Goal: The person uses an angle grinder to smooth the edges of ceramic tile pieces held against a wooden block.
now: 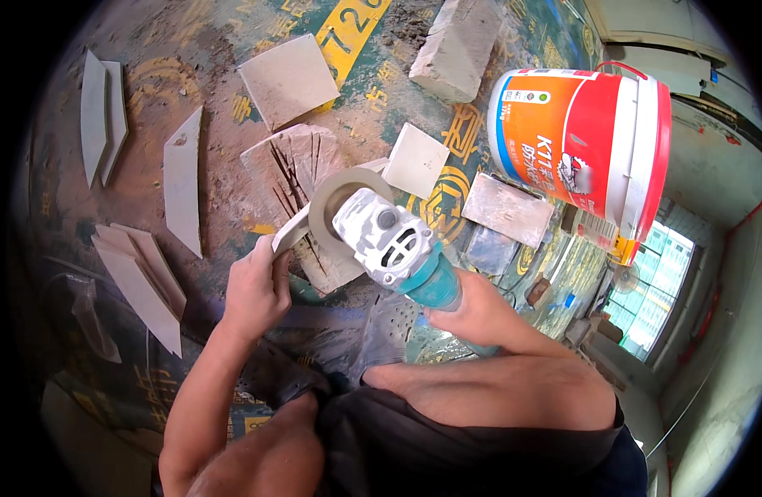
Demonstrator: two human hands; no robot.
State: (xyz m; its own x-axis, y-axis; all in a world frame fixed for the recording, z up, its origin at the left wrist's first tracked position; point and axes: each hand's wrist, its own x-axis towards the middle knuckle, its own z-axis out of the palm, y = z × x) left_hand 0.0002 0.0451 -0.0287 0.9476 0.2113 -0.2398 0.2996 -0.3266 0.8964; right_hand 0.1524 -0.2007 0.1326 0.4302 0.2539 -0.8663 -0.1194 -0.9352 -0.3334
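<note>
My right hand [473, 311] is wrapped round the teal body of an angle grinder [389, 236], whose head is grey and white. A round disc guard or disc [321, 211] shows at its far left side. Pinched in my left hand [257, 287] is a pale tile piece [291, 232], its far end close against the disc. Beneath them lies a scored block [294, 157] with several dark cut lines across its top. Whether the disc touches the tile piece I cannot tell.
Cut tile strips [185, 182] and a stack of them [141, 282] lie at left. A square tile [290, 81] and a smaller one [416, 161] lie ahead. A rough block [457, 51] stands far off. At right are a dusty tile [507, 209] and an orange-red bucket [546, 141].
</note>
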